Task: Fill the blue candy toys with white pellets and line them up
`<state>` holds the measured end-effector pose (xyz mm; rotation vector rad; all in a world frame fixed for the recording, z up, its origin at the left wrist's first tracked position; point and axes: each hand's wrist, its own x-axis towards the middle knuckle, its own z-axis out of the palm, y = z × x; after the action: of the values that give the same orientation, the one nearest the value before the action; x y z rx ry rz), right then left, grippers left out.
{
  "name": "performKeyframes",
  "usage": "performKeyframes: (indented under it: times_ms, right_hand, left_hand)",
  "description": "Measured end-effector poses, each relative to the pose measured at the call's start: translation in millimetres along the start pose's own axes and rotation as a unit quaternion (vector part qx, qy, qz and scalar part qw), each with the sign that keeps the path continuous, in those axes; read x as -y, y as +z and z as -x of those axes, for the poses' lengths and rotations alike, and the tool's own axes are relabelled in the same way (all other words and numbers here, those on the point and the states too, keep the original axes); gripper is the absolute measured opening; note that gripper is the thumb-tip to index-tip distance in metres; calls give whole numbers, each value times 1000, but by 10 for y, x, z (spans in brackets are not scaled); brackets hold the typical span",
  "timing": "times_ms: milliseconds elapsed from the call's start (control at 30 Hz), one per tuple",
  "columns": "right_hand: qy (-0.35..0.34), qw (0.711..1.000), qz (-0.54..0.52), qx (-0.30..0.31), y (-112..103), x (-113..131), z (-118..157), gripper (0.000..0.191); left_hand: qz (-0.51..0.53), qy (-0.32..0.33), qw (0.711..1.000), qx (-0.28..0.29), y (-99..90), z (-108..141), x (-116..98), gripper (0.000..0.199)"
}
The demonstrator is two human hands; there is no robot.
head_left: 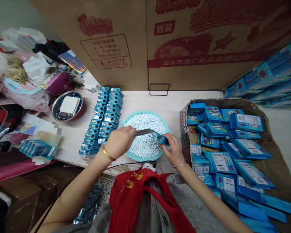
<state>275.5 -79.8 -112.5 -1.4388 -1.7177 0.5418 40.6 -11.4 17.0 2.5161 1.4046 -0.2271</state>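
My left hand (pixel 121 140), with a gold bangle on the wrist, is closed round a narrow dark grey metal tool (pixel 142 132). The tool's far end meets a small blue candy box (pixel 156 136) that my right hand (pixel 173 150) grips by its other end. A round opening shows on the end of the box turned toward the camera. Both hands are above a round mint-green basin (pixel 165 123) full of small white candies (pixel 145 147). Whether the tool carries candies is too small to tell.
Two rows of upright blue boxes (pixel 109 119) stand left of the basin. To the right, a cut-down carton (pixel 185 129) holds many blue boxes. Large cardboard cartons (pixel 126 76) form the back. A steel bowl (pixel 83 108) with a white scale (pixel 69 106) sits at left.
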Motion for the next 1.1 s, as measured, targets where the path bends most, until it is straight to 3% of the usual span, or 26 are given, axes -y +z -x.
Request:
performKeyframes:
  times_ms: [133, 200, 267, 367, 467, 633, 800, 967, 1100]
  right_hand:
    - [27, 999, 11, -29, -154, -30, -41, 30]
    - [33, 998, 24, -43, -219, -53, -55, 28]
    - [40, 997, 33, -55, -255, -80, -56, 27]
    - [62, 995, 36, -71, -261, -112, -38, 29]
    - [78, 994, 30, -76, -249, -122, -11, 30]
    - [83, 993, 39, -72, -254, -114, 17, 31]
    - [43, 998, 35, -27, -195, -86, 3, 28]
    - [-5, 1000, 22, 12, -50, -35, -3, 33]
    - [-25, 999, 19, 24, 49, 7, 7, 35]
  left_hand:
    - [11, -82, 994, 78, 773, 5, 436, 16]
    - [50, -96, 990, 95, 1180, -57, 444, 17]
    - [118, -106, 984, 77, 1502, -176, 314, 19]
    - [195, -106, 974, 47, 1772, -396, 56, 26]
    - [219, -96, 970, 39, 1829, -510, -43, 33]
    - [296, -46, 954, -2, 1570, -312, 178, 26]
    - [282, 48, 958, -33, 954, -54, 312, 27]
    - [165, 98, 981, 2, 336, -28, 149, 24]
    - [13, 91, 994, 56, -23, -81, -109, 21]
